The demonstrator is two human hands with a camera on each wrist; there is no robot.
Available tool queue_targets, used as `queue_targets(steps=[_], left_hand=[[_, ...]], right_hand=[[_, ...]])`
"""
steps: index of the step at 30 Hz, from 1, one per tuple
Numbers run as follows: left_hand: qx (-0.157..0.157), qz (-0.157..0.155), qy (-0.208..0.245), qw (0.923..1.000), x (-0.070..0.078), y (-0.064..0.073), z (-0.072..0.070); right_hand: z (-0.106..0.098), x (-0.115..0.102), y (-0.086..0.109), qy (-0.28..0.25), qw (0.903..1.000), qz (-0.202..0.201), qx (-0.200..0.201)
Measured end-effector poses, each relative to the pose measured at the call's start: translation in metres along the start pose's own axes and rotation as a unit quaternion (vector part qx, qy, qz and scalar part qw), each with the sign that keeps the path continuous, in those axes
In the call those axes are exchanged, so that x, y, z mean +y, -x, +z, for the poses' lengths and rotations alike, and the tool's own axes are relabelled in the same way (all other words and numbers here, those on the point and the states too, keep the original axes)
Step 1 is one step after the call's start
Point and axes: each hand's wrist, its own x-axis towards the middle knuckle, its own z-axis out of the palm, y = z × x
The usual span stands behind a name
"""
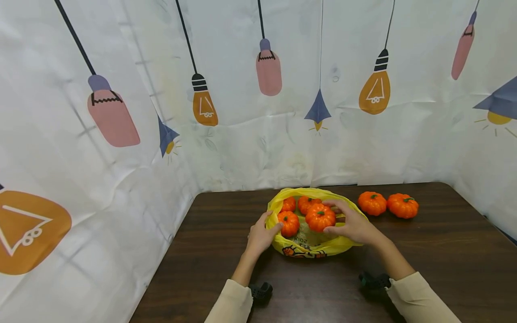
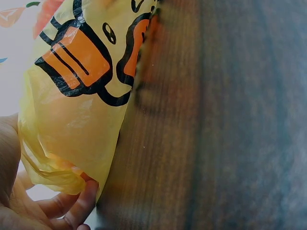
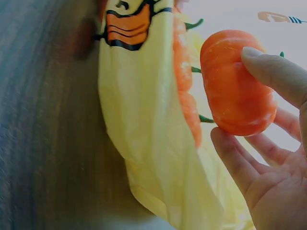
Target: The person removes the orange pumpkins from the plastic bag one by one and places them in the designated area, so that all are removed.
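Note:
A yellow plastic bag [image 1: 339, 244] with black and orange print sits on the table, its mouth spread wide. Inside lie several small orange pumpkins, among them one at the near left [image 1: 288, 224] and one at the back [image 1: 308, 204]. My right hand [image 1: 353, 224] holds another orange pumpkin [image 1: 321, 217] over the opening; in the right wrist view thumb and fingertips grip this pumpkin [image 3: 235, 84] above the bag's edge. At the bag's left side, my left hand [image 1: 260, 235] holds the rim; the left wrist view shows its fingers [image 2: 84, 206] curled at the yellow plastic [image 2: 72, 124].
Two more orange pumpkins, one nearer the bag [image 1: 372, 203] and one farther right [image 1: 403, 206], rest at the back right of the dark wooden table [image 1: 311, 291]. A white cloth printed with lamps [image 1: 250, 148] hangs behind and to the left.

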Motion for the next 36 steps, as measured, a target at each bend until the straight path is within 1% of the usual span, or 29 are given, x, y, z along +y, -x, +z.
queue_targets(steps=[5, 10, 18, 25, 31, 36], left_hand=[[0.001, 0.000, 0.000, 1.0000, 0.001, 0.001, 0.000], [0.002, -0.001, -0.003, 1.0000, 0.001, 0.000, 0.000], [0.003, -0.002, -0.003, 1.0000, 0.001, 0.001, 0.000], [0.005, -0.003, -0.004, 1.0000, 0.001, -0.001, 0.000], [0.004, -0.006, -0.004, 1.0000, 0.002, -0.001, 0.000], [0.002, -0.010, -0.003, 0.9999, 0.003, 0.000, 0.000]], right_hand=[[-0.009, -0.003, 0.001, 0.016, 0.9997, -0.001, 0.016], [-0.018, -0.006, 0.003, 0.014, 0.9995, 0.001, 0.027], [-0.032, -0.001, 0.007, 0.013, 0.9992, 0.016, 0.036], [-0.042, 0.002, 0.008, -0.001, 0.9989, 0.023, 0.041], [-0.049, 0.005, 0.010, 0.005, 0.9981, 0.027, 0.055], [-0.057, 0.005, 0.014, 0.023, 0.9970, 0.033, 0.067]])
